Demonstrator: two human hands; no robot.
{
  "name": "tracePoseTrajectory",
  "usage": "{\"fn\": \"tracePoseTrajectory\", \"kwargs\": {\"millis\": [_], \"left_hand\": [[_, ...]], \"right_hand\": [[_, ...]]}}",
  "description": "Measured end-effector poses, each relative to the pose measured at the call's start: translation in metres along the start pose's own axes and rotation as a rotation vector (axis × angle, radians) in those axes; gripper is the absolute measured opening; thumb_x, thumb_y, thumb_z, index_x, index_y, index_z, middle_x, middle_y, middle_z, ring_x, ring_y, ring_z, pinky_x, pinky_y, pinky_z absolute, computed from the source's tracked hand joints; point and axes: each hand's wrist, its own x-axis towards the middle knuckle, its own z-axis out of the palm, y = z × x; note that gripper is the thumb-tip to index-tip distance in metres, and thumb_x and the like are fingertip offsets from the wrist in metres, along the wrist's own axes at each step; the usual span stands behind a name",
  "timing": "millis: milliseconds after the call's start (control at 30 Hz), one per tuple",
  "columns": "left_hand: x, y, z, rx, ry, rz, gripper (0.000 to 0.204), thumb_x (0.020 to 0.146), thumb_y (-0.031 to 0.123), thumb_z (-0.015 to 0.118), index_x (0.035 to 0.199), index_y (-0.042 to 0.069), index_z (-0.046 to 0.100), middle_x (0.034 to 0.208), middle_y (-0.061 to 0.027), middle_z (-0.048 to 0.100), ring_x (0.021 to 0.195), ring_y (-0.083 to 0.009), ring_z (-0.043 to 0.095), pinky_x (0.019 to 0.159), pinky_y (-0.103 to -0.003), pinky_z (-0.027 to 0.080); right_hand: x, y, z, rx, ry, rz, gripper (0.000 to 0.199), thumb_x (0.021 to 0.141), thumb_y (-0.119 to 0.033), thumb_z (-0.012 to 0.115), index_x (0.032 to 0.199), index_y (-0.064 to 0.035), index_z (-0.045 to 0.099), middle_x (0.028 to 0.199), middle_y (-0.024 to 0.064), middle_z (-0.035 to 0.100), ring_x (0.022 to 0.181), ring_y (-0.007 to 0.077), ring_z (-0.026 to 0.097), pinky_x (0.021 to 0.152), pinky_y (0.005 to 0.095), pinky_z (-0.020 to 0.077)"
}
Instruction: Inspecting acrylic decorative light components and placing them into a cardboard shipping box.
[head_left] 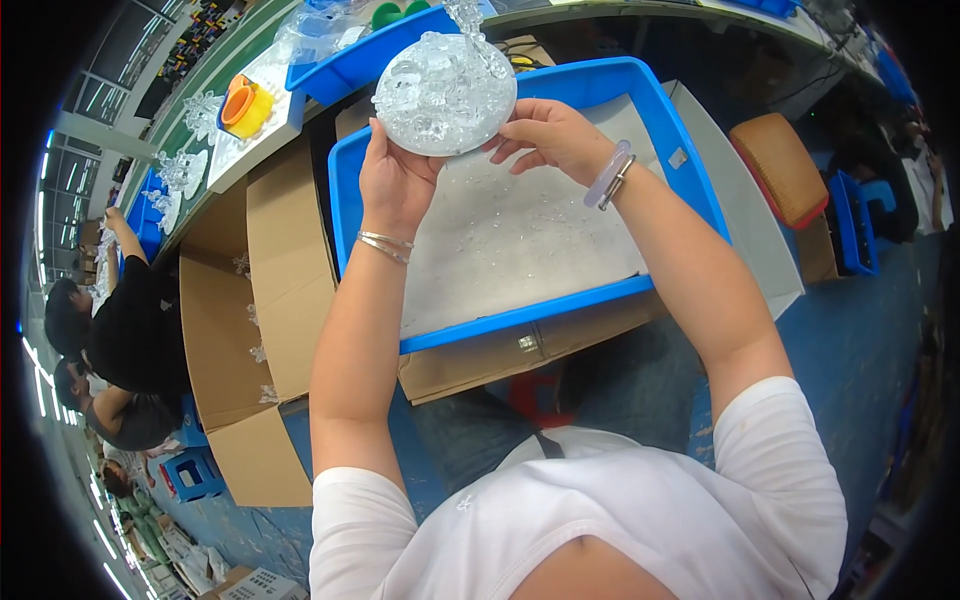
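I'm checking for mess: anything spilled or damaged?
Tiny clear bits lie scattered across the pale liner of the blue tray, like stray crumbs. The clear piece in the left hand shows no break I can make out.

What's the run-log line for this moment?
left hand: holds clear piece | right hand: at its edge | blue tray: below hands | carton: left of tray

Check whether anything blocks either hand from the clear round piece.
Nothing visible does: the left hand holds the clear round piece at its lower left, and the right hand is at its right rim.
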Motion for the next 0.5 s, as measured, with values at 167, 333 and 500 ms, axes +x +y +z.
{"fn": "tracePoseTrajectory", "kwargs": {"millis": [167, 333, 500], "left_hand": [[-0.0014, 0.0007, 0.0010, -0.042, -0.052, -0.015, 0.043, 0.088, 0.034, 0.018, 0.120, 0.007, 0.028, 0.121, -0.0121, 0.035, 0.109, -0.0270, 0.038, 0.089, -0.040, 0.037], [-0.0046, 0.0002, 0.0091, -0.015, -0.045, -0.019, 0.042, 0.088, 0.033, 0.017, 0.119, 0.008, 0.028, 0.120, -0.0125, 0.036, 0.110, -0.0266, 0.037, 0.090, -0.039, 0.035], [-0.0045, 0.0012, 0.0074, -0.042, -0.042, -0.032, 0.041, 0.088, 0.033, 0.018, 0.119, 0.008, 0.028, 0.120, -0.0120, 0.036, 0.110, -0.0253, 0.038, 0.090, -0.039, 0.036]], "right_hand": [[-0.0007, -0.0016, 0.0008, 0.009, 0.023, -0.040, 0.026, 0.074, -0.019, 0.056, 0.096, -0.0047, 0.053, 0.087, 0.0101, 0.058, 0.078, 0.0163, 0.057, 0.065, 0.0268, 0.0475], [-0.0025, -0.0012, 0.0025, -0.046, 0.008, -0.093, 0.036, 0.071, -0.018, 0.060, 0.102, -0.0050, 0.048, 0.090, 0.0090, 0.057, 0.080, 0.0153, 0.056, 0.067, 0.0267, 0.0469], [-0.0045, -0.0039, 0.0053, -0.046, 0.011, -0.091, 0.038, 0.070, -0.018, 0.061, 0.102, -0.0050, 0.047, 0.092, 0.0091, 0.056, 0.080, 0.0150, 0.056, 0.067, 0.0268, 0.0469]]}}
